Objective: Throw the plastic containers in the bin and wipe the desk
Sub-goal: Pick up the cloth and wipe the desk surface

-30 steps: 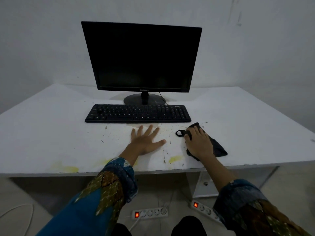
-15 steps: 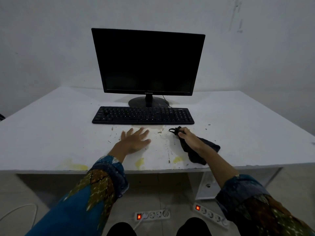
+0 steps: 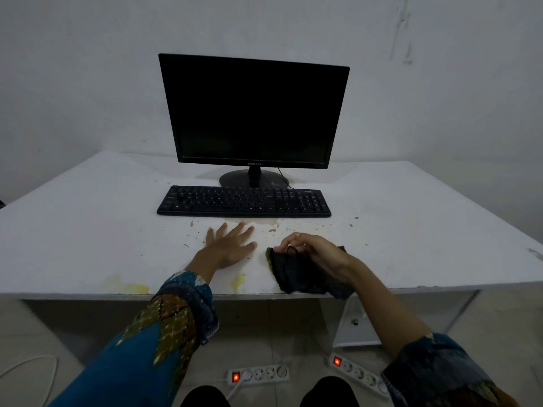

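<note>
Pinching a dark cloth (image 3: 296,273) in the right hand (image 3: 318,254), fingers curled round its top fold, well to the near side of the keyboard (image 3: 244,201) and below its right half, with the cloth's lower end draped over the front edge of the desk (image 3: 88,230). Lying just left of the cloth, below the keyboard's middle, a yellow smear (image 3: 238,282); further left, a little past the keyboard's left end, a second smear (image 3: 126,287). Resting flat with fingers spread and gripping nothing, the left hand (image 3: 230,245), between the first smear and the keyboard. Scattered just short of the keyboard's near edge, dark crumbs (image 3: 276,229), thickest ahead and left of the cloth, thinning out past the keyboard's right end. Probably, then, a sweep leftward and away toward the keyboard, the right hand being the nearer and already holding the cloth. No plastic containers or bin anywhere in view. Beyond the keyboard, only the dark monitor (image 3: 252,113).
</note>
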The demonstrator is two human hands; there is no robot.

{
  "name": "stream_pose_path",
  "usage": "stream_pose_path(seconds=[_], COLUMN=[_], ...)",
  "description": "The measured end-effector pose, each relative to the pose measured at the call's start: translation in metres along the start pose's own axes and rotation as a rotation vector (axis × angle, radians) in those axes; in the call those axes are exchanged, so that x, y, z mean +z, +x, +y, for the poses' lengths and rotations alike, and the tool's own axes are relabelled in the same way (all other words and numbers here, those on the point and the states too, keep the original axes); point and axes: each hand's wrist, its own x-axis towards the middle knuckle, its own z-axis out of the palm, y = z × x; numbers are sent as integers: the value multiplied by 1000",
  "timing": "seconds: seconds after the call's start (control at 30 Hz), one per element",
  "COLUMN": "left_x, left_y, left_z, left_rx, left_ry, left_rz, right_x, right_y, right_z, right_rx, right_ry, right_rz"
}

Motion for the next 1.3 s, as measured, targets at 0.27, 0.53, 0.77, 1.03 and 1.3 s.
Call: stream_pose_path(seconds=[0.27,0.53,0.77,1.03,1.3], left_x=[2,2,1,3,1], left_y=[-1,-3,-3,-1,3], left_z=[1,1,1,1,1], left_rx=[-1,13,10,18,22], left_ry=[0,-7,-5,-15,-22], left_rz=[12,19,17,16,-6], right_x=[59,26,-13,0,10], right_y=[13,22,18,41,84], right_z=[34,44,47,45,34], right_rx=[352,316,499,561,344], right_ry=[-968,-1084,-1130,-958,-1066], right_rz=[510,571,823,816,588])
